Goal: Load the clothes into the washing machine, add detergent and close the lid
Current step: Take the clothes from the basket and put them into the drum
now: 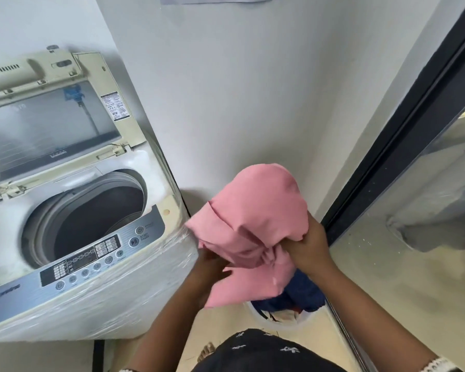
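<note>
A pink garment (pixel 253 224) is held up in the air between the washing machine (pixel 91 264) and the glass door (pixel 414 183), just to the right of the machine's front corner and above a laundry basket (pixel 279 324). It is bunched and folded over itself, the top of it rising as a rounded hump against the white wall (pixel 239 89).

The right hand (pixel 305 244) grips the cloth near its middle, fingers curled round a gathered fold. The left hand (pixel 212 267) is under the garment's lower left edge; its fingers are partly hidden by the fabric, but they seem to be wrapped into the cloth and holding it (the frame is a little blurred there).

The basket on the floor below holds more clothes, with dark blue fabric (pixel 301 296) showing just beneath the pink one.

The machine is a top loader, its lid (pixel 54 122) folded up and standing against the wall. The round drum (pixel 97 216) is open and looks dark inside. The control panel (pixel 86 259) runs along the front edge, with rows of buttons, and clear plastic film covers the machine's side.
</note>
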A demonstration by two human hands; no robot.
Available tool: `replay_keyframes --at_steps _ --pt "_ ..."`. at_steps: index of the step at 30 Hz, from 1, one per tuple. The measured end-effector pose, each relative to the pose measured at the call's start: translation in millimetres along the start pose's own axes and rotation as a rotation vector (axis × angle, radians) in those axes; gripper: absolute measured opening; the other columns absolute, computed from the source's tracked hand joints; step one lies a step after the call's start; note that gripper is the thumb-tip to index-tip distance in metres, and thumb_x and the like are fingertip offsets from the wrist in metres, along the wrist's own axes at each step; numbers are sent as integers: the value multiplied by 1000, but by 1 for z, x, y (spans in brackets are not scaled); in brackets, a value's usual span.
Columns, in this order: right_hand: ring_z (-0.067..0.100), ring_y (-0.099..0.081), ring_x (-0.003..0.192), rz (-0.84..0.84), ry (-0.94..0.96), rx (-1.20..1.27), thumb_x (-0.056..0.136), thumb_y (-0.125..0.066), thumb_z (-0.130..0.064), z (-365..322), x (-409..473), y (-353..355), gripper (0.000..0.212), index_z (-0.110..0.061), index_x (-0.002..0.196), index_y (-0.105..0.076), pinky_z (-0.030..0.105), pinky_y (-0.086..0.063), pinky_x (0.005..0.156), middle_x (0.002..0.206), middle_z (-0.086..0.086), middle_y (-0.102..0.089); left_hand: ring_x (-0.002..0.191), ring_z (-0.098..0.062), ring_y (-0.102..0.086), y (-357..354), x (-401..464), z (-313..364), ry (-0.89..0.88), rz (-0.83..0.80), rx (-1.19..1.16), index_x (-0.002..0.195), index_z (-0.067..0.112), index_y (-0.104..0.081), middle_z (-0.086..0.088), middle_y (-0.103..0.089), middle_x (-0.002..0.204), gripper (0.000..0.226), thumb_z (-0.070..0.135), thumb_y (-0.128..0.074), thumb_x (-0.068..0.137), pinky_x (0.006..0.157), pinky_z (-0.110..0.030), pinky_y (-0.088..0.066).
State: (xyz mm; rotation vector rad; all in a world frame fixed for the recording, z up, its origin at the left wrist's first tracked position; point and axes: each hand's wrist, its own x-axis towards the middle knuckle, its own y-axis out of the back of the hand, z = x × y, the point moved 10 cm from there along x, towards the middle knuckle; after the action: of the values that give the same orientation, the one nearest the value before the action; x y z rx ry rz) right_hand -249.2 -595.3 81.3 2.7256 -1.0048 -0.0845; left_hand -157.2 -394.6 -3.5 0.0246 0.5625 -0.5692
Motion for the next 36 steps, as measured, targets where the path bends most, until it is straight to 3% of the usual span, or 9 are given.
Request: replay_keyframes --at_steps 3,5,7,9,14,19,23,27,36 --pt "22 -65 76 -16 174 -454 58 -61 -56 -34 2 12 54 -24 102 -63 30 -43 57 86 -6 -69 136 -4 -35 17 -6 30 -191 -27 372 150 45 -2 22 -27 149 129 17 -93 63 104 -33 -41" --pt "29 -65 80 -51 294 -722 63 -55 -51 -49 1 5 58 -22 113 -62 29 -39 60 95 -1 -69 147 -3 -10 -1 -13 43 -348 -119 611 149 53 5 29 -1 157 141 42 -96 52 117 -35 -25" --pt "31 -65 86 -152 375 -852 64 -53 -40 -58 -5 -15 62 -24 125 -59 29 -41 63 102 -1 -68 148 -3 -16 -32 -20 58 -565 -168 751 149 50 -5 26 -11 157 133 48 -94 51 118 -27 -24" --pt "31 -64 85 -222 472 -881 65 -59 -31 -67 -17 -35 63 -24 127 -57 30 -42 62 101 -1 -66 130 0 -46 -43 -23 74 -653 -64 669 138 45 -33 24 -44 140 102 40 -94 56 105 -22 -43" --pt "2 -52 112 -345 375 -406 70 -79 -27 -68 -17 -26 66 -32 128 -48 18 -43 85 124 -15 -49 89 19 -58 -10 -30 77 -620 277 505 115 47 -44 42 -60 99 65 34 -81 63 66 -4 -44" --pt "13 -32 141 -260 210 -414 73 -60 -80 -22 -7 1 85 -41 144 -36 45 -33 114 152 -9 -32 100 -13 -68 25 -22 48 -438 360 51 124 28 -56 4 -70 114 75 21 -82 54 80 -41 -58" --pt "11 -45 133 -323 -200 132 69 -74 -69 23 -20 -5 83 -51 141 -35 31 -48 101 149 -12 -39 115 -29 -63 33 -25 49 -431 331 -86 132 18 -53 -11 -64 127 77 24 -79 60 88 -47 -57" --pt "21 -57 126 -364 -342 473 58 -81 -70 34 -23 -23 90 -56 137 -39 46 -53 98 143 -8 -52 112 -23 -66 25 -25 54 -443 274 -134 129 23 -55 -5 -66 124 62 18 -74 71 82 -39 -56" --pt "35 -68 103 -412 -747 1002 43 -96 -51 55 -33 -53 98 -11 127 -65 51 -57 82 124 20 -67 114 -19 -66 11 -32 55 -385 188 -239 135 29 -53 -1 -67 127 77 40 -79 63 84 -33 -57"
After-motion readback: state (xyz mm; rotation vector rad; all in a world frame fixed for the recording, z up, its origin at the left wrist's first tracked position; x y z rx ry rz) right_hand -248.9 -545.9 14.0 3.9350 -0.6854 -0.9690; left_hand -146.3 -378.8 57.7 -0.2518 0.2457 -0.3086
